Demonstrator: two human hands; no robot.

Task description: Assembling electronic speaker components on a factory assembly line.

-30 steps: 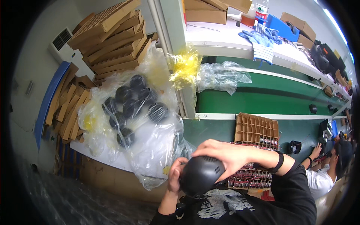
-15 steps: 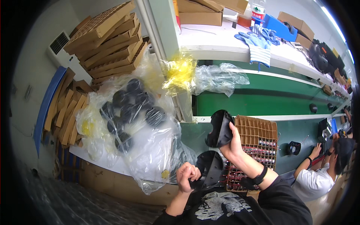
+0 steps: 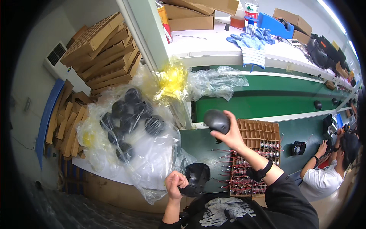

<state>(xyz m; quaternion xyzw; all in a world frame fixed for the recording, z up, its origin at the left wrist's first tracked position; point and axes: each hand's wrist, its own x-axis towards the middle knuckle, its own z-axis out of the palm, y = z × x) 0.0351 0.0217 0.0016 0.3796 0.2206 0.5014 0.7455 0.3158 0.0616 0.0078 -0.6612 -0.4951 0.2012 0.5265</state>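
Note:
My right hand [image 3: 231, 134] grips a black rounded plastic shell [image 3: 216, 120], its smooth domed side facing up, over the near edge of the green conveyor. Lower and to the left, my left hand [image 3: 176, 184] is curled at the rim of a second black plastic shell [image 3: 197, 178], whose hollow inside shows. The two shells are apart. Under and beside my right forearm sits a cardboard divider tray [image 3: 254, 129] with small parts and red wires in its nearer cells; the far cells show bare cardboard.
To the left, a clear plastic bag [image 3: 152, 168] holds several black shells [image 3: 131, 118]. Cardboard trays [image 3: 103, 49] are stacked behind it. A shelf [image 3: 206, 42] with striped gloves [image 3: 253, 47] runs above the green conveyor [image 3: 244, 95]. At right, a co-worker [image 3: 324, 179] sits near a black part [image 3: 298, 148].
My right hand has turned its shell from hollow side to domed side and moved slightly left. My left hand has shifted left and its shell has tilted, showing more of its inside.

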